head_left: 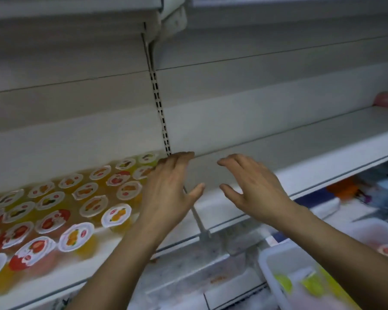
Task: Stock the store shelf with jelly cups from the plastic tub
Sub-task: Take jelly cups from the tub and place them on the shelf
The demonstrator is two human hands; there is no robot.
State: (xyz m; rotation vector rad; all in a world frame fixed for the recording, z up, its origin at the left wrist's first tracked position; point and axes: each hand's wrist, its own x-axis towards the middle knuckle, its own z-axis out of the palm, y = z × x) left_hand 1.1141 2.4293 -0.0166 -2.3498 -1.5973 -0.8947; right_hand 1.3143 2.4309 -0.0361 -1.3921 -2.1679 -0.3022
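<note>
Roughly two dozen jelly cups [115, 215], yellow and red with fruit-printed white lids, fill the shelf [267, 153] left section. Both hands, left hand [168, 189] and right hand [255, 191], hover with fingers [231, 161] spread, holding nothing. The plastic tub [276, 260] sits lower right.

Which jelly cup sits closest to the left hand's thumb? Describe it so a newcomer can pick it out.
Start at the white shelf and go to the block of jelly cups on its left half. Follow the block's right edge to the left hand. The cup sits just left of that wrist: yellow jelly, white lid with orange fruit, with red-fruit lids to its left.
</note>
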